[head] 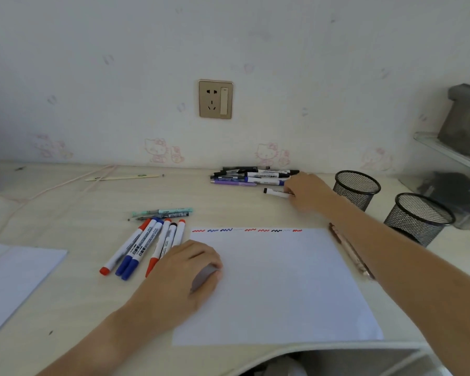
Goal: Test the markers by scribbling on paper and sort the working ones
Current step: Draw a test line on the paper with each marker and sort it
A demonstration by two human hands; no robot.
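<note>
A white sheet of paper (pixel 277 289) lies in front of me with a row of red, blue and black scribbles (pixel 246 230) along its far edge. My left hand (pixel 186 270) rests on the paper's left edge, fingers curled under. Several red, blue and black capped markers (pixel 144 245) lie grouped just left of the sheet. My right hand (pixel 307 192) reaches far across the desk and pinches a white marker with a black cap (pixel 274 193). Behind it lies a pile of several markers and pens (pixel 253 176) against the wall.
Two black mesh pen cups (pixel 356 189) (pixel 418 218) stand at the right. Two thin pens (pixel 163 213) lie above the sorted markers. A brown pen (pixel 350 251) lies under my right forearm. Another paper sheet (pixel 17 272) sits at far left. A wall socket (pixel 215 99) is ahead.
</note>
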